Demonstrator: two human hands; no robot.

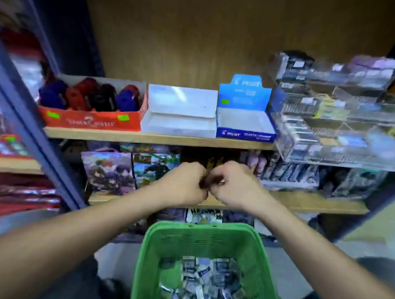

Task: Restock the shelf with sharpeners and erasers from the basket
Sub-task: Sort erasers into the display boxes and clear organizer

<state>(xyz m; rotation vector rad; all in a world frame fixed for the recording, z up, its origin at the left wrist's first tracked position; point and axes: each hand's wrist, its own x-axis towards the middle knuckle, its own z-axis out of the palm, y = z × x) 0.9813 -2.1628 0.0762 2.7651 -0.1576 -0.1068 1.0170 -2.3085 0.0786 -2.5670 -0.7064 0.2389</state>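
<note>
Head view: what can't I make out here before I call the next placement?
- Item between the left hand and right hand: small, dark, covered by curled fingers; type unreadable.
- Green basket contents: motion-blurred, near end cut by bottom edge.
- White box and blue Pilot box: insides too washed out to judge.
- Clear rack: blurred labels.

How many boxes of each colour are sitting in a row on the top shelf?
Red box with sharpeners: 1
White box: 1
Blue box: 1
Total: 3
</note>
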